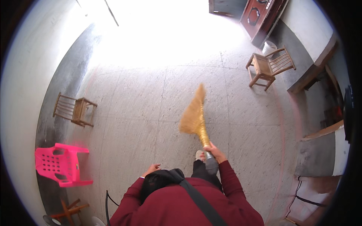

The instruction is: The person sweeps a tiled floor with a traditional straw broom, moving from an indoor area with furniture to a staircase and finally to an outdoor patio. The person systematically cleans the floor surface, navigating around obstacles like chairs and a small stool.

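My right hand [215, 152] is wrapped round the handle of a straw broom [193, 116], in front of my body. The broom's tan fan of bristles points away from me over the grey floor, and a shiny gold-coloured binding runs along its neck. Whether the bristle tip touches the floor, I cannot tell. My left hand [152, 169] hangs at my left side, holding nothing I can see, with its fingers loosely apart and partly hidden. Below the broom handle one of my shoes [199, 154] shows.
On the left stand a wooden chair [80, 111] and a pink plastic chair [56, 165] by the wall. Another wooden chair [264, 69] stands at the far right, with a white bucket [269, 48] behind it. A reddish-brown door [254, 17] is beyond, beside a bright opening.
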Tool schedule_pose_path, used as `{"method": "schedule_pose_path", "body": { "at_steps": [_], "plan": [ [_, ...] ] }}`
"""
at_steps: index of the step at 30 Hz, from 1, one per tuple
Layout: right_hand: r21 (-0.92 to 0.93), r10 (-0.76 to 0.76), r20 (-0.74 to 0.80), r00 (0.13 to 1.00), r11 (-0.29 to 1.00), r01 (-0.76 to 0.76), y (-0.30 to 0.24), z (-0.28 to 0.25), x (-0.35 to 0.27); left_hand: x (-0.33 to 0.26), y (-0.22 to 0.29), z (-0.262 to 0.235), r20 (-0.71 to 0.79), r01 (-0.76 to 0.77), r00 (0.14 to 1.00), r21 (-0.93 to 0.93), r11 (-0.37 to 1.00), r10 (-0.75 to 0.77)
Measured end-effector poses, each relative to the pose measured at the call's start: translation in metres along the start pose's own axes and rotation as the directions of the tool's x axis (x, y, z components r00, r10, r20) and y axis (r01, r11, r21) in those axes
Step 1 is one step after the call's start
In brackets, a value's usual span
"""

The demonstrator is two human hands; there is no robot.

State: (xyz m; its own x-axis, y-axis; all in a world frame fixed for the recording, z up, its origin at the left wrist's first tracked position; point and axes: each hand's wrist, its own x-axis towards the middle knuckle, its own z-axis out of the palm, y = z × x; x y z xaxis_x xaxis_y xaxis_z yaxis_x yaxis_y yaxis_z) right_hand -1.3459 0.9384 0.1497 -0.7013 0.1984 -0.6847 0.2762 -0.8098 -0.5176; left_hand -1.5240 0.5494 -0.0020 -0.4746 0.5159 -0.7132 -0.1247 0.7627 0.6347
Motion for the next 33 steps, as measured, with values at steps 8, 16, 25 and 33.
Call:
{"method": "schedule_pose_path", "body": {
  "at_steps": [8,16,25,33],
  "plan": [
    [-0.275,0.182,-0.109,0.977,0.939,-0.206,-0.065,-0.055,0.127,0.081,0.126,-0.033,0.032,-0.066,0.997,-0.098,0.993,0.070],
    [-0.471,-0.102,-0.200,0.974,0.882,-0.005,-0.127,-0.030,0.208,0.211,0.074,-0.114,0.104,0.033,0.995,-0.218,0.976,-0.010],
    [-0.465,-0.243,-0.182,0.953,0.875,0.135,-0.243,0.109,0.325,0.331,0.235,-0.259,-0.028,-0.211,0.977,0.041,0.977,0.212],
    [-0.450,-0.257,-0.089,0.962,0.872,0.192,-0.343,0.191,0.473,0.385,0.273,-0.321,0.015,-0.034,0.999,0.011,0.999,0.033]
  ]
}}
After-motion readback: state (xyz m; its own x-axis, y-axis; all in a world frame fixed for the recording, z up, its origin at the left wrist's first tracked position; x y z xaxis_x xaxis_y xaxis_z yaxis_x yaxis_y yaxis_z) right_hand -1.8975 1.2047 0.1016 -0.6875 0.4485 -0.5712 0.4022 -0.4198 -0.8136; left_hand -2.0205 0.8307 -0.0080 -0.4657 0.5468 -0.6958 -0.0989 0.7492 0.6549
